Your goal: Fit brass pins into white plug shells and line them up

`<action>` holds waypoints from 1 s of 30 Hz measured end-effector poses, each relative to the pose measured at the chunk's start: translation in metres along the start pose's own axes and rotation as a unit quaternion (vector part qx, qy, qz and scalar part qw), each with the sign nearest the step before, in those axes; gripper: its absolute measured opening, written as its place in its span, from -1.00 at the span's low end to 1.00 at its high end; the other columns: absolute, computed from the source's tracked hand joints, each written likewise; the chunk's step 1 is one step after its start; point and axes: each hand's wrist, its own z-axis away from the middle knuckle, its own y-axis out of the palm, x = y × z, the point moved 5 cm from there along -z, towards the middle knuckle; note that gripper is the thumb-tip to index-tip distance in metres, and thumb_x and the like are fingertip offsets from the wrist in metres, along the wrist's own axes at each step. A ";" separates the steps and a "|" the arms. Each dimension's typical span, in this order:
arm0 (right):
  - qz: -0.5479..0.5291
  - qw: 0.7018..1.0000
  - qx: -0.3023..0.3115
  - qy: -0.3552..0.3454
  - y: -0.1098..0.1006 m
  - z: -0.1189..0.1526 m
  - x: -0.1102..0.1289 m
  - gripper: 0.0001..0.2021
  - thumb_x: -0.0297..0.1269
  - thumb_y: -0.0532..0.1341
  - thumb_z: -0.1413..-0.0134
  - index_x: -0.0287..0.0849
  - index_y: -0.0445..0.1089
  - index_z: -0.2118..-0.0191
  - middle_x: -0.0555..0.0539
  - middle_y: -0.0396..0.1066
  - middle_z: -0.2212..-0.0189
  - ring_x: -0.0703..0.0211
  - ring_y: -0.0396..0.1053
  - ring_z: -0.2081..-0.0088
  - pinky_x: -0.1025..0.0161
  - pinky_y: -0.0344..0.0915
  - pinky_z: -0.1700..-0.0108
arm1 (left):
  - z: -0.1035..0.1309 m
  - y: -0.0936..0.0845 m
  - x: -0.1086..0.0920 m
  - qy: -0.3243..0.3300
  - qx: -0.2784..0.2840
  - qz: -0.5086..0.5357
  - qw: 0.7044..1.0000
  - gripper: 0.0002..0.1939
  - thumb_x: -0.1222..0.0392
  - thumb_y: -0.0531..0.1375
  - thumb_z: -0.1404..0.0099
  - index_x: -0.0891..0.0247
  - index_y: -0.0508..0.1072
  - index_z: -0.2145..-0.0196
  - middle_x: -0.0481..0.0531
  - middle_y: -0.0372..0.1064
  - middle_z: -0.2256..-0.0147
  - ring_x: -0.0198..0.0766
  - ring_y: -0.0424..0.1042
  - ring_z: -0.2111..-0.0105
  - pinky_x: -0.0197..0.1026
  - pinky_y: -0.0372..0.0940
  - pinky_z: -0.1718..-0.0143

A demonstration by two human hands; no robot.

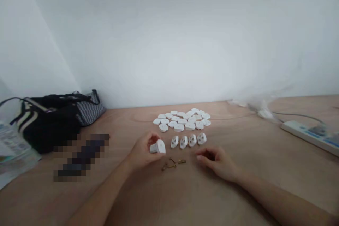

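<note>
My left hand (144, 150) is closed around a white plug housing (161, 146), thumb below and fingers behind it, raised just above the table. To the right, my right hand (218, 162) rests on the wood with curled fingers, thumb and index tips close together; whatever they may hold is hidden. Between the hands lie several small brass pieces (172, 166), apart from both. Just behind them stands a row of several white plug parts (183, 142) with dark openings in their faces.
Farther back, several white plug covers (182, 121) lie in a cluster near the wall. A black bag (50, 123) and a blurred dark object (84, 157) are at the left. On the right are a power strip (307, 134) and clear plastic wrapping (262, 107).
</note>
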 end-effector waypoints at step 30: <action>0.002 1.000 0.013 -0.006 0.000 0.001 0.001 -0.79 -0.24 0.18 0.00 -0.22 0.45 0.27 -0.07 0.48 0.40 0.15 0.37 0.38 0.25 0.28 0.32 | -0.024 0.022 0.006 0.095 0.057 -0.209 0.972 -0.40 -0.03 0.24 -0.11 0.20 0.28 -0.09 0.11 0.22 -0.11 -0.04 0.17 -0.11 -0.04 0.02 -0.15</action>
